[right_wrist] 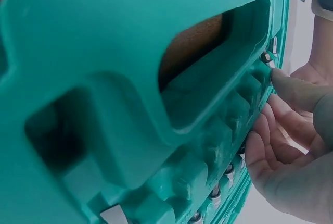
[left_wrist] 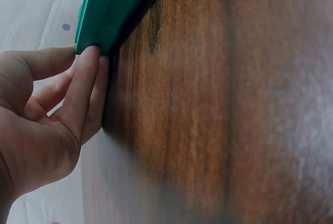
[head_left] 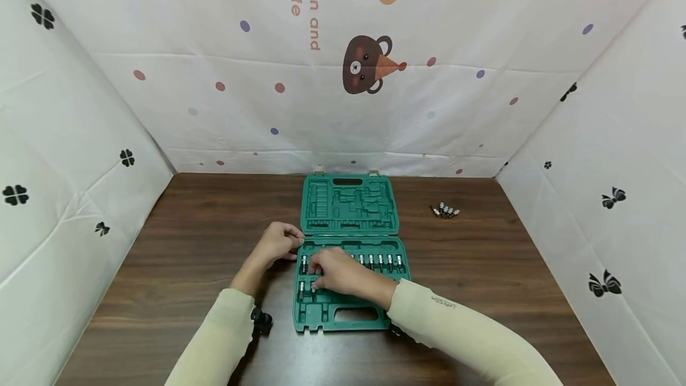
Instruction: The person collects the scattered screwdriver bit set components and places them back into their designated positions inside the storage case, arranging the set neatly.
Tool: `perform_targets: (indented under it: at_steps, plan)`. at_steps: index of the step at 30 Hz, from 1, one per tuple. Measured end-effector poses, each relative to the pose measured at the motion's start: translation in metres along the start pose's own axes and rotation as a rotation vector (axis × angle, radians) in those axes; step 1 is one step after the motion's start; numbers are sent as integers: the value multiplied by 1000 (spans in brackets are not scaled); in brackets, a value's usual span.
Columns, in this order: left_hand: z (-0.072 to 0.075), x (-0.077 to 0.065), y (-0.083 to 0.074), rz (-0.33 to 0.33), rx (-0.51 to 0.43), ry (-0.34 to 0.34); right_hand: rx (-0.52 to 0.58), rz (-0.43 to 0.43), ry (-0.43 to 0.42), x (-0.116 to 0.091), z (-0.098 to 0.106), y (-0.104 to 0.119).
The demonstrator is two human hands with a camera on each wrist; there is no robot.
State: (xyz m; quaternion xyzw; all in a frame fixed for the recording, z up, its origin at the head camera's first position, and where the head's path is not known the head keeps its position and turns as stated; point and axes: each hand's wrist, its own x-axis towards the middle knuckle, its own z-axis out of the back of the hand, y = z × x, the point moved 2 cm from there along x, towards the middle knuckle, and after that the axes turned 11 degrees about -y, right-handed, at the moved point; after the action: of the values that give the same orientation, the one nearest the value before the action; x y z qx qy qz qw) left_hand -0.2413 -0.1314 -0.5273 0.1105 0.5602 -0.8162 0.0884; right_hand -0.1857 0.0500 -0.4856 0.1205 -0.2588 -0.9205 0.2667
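1. While the left hand [head_left: 276,243] pinches the left edge of the green case [head_left: 309,318] between thumb and fingers, the right hand [head_left: 343,273] bends over the left part of its tray, fingers curled, thumb beside a small metal bit [head_left: 313,294]. Whether that hand grips the bit or merely touches it, I cannot tell.

2. The case lies open on the bench [head_left: 214,225], its lid [head_left: 348,229] folded back on the far side. The bit sits in the tray's lower row, just right of another bit [head_left: 301,289]; the upper row of bits [head_left: 381,263] runs on past the right hand. A loose cluster of bits [head_left: 446,212] rests on the bench, right of the lid and apart from it.

3. Each bit should be light for its size, hard, smooth enough to slip and hardly fragile. A thumb-and-fingertip pinch at the bright, thicker end looks best. The case is probably stiff plastic, light enough to slide, so its rim is a sensible place to steady it.

4. Only the head view shows the loose cluster. The left wrist view shows thumb and fingers meeting at the case's corner, but none of the bits; the right wrist view brings the thumb's nearness to the bit up close, with the hand's own fingers masking part of the row.
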Motion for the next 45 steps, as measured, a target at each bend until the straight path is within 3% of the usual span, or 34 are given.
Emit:
perform_targets:
  at_steps: [30, 38, 45]
  plan:
    - [10, -4, 2, 13, 20, -1, -28, -83, 34, 17, -3, 12]
    - [5, -3, 0, 4, 23, 11, -82, -84, 58, 16, 1, 10]
    - [-1, 1, 2, 6, 15, 18, -66, -48, 60, 9, 3, 4]
